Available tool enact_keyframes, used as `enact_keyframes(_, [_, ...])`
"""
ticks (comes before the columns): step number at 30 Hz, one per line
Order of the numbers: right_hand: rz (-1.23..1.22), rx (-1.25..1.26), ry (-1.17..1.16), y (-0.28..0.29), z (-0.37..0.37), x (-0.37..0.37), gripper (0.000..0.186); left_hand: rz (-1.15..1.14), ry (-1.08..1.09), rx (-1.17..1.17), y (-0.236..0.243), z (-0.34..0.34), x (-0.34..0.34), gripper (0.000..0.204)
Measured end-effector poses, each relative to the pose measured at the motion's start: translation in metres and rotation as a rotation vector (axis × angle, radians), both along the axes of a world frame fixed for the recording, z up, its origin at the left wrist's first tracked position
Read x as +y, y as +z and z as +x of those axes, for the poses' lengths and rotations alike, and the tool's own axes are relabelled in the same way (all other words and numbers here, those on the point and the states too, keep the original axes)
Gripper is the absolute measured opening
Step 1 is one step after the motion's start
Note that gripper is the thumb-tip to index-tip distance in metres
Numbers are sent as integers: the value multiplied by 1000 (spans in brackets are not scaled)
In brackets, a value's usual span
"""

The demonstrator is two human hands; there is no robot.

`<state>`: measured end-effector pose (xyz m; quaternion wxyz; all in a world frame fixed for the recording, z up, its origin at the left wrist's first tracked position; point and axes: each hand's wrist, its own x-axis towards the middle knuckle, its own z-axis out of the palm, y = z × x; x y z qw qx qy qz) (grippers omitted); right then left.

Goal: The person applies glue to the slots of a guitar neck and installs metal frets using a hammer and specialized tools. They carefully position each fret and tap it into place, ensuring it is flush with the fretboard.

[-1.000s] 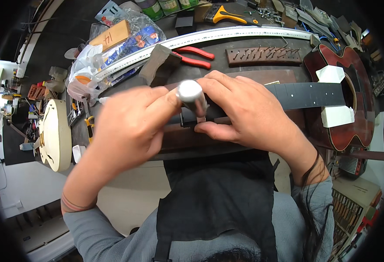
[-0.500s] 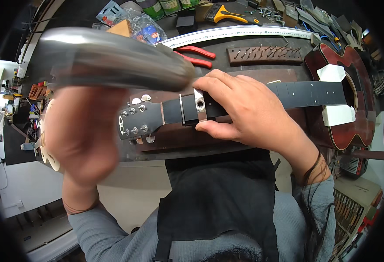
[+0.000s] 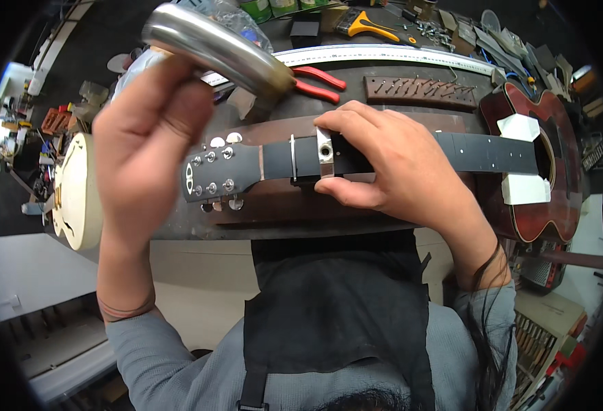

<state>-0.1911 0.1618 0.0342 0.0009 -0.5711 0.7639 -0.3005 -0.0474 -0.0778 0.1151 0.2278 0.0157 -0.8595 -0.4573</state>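
Observation:
A hammer (image 3: 216, 51) with a thick, shiny cylindrical metal head and a yellowish end is raised over the headstock in my closed left hand (image 3: 140, 151); its handle is hidden. My right hand (image 3: 411, 161) lies across the guitar's black fretboard (image 3: 483, 152), pinching a small metal block (image 3: 325, 151) with a round hole between thumb and forefinger. The block rests crosswise on the fretboard. Just left of it, a fret wire (image 3: 293, 157) spans the board, its ends jutting past both edges. Beyond that lies the black headstock (image 3: 244, 163) with its tuning posts.
White paper pieces (image 3: 526, 190) cover the dark red guitar body (image 3: 570, 164) beside the fretboard. Behind the neck lie a brown block of slanted wires (image 3: 421, 92), red-handled pliers (image 3: 322, 77), a long ruler (image 3: 383, 53) and a yellow-handled brush (image 3: 366, 26). A cream guitar body (image 3: 79, 192) stands left.
The hammer and my left hand have risen slightly away from the neck, and the motion blur is gone. My right hand keeps its pinch on the metal block; the view has shifted slightly.

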Motion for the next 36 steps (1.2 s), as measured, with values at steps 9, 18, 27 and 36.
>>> enact_keyframes(9, [-236,-359,25,39,1,29,71,194,537,194,-92,73,-100,32])
enact_keyframes(18, [336,-356,-166,-19,41,71,61,-545,680,85,-208,149,-130,24])
enact_keyframes(27, [573,181,-344,-44,39,33,68,-591,673,-83,-212,140,-129,26])
enact_keyframes(36, [759,75,-383,-31,46,19,72,-639,658,-172,-215,144,-133,21])
